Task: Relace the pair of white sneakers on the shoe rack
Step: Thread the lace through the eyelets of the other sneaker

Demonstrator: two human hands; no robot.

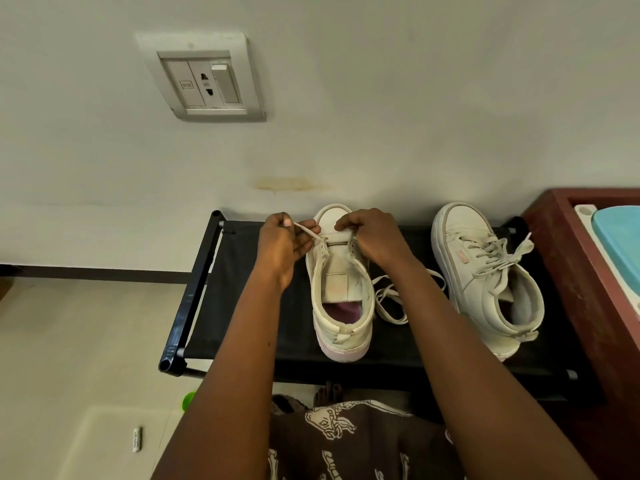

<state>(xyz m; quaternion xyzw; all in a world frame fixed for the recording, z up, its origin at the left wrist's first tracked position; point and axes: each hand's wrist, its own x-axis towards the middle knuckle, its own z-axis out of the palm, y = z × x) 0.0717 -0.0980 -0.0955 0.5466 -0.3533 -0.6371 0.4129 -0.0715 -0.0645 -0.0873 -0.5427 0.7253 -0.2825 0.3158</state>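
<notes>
Pale wall (415, 98) behind, black fabric-topped shoe rack (242, 289) against it, dark red wooden cabinet (588, 271) touching the rack's right end. Two white sneakers on the rack top, toes to the wall, apart from each other. Right sneaker (485, 271) is fully laced, bow loose, no hand on it. Left sneaker (341, 289) is nearly unlaced, tongue bare, only one bar of lace across the lowest eyelets by the toe. Both grips sit at that toe end, either side of the tongue. Left grip (284, 251) pinches the lace end (308, 233), pulled taut up and left from the left bottom eyelet. Right grip (374, 240) is curled onto the right eyelet edge, grasping the left sneaker; cannot tell if lace is also pinched under it. Slack lace (391, 303) lies looped on the rack between the sneakers.
</notes>
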